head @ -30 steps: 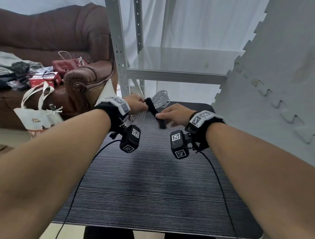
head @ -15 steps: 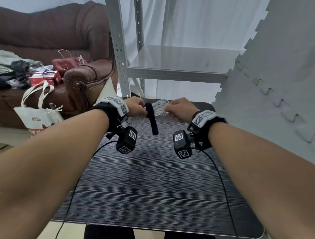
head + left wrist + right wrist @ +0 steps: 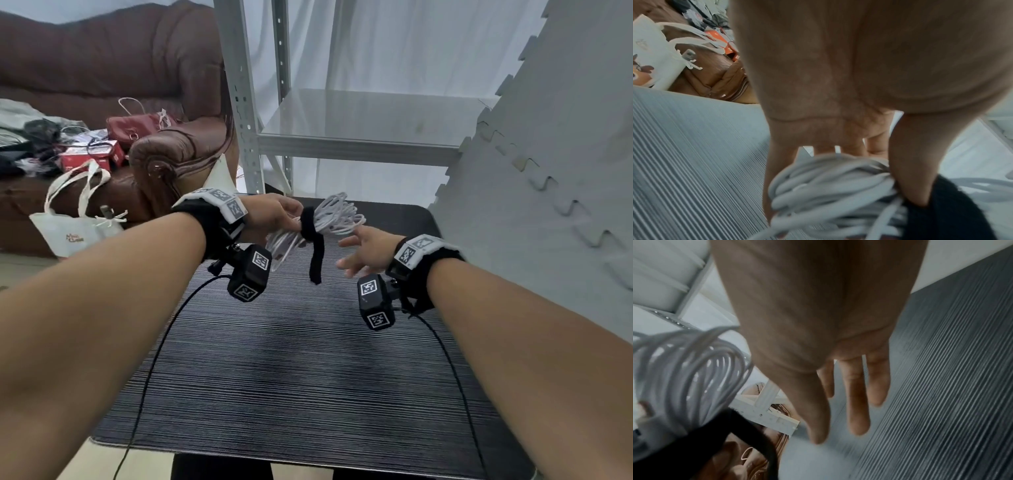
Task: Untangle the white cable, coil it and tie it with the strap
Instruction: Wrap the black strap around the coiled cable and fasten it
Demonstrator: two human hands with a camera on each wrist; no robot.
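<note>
A dark ribbed tabletop (image 3: 308,359) stands before a metal shelf rack (image 3: 342,144), with a brown sofa (image 3: 102,68) at ten o'clock. The left hand (image 3: 274,214) grips the coiled white cable (image 3: 334,219) above the far edge, its long axis running eight to two o'clock (black strap (image 3: 313,240) round its middle, tail dangling). The right hand (image 3: 366,250), fingers spread, holds nothing just beside it.

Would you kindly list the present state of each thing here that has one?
white cable: coiled, held above the table
black strap: wrapped round the coil, its loose end hanging down
left hand: grips coil and strap
right hand: empty, fingers straight, apart from the coil
</note>
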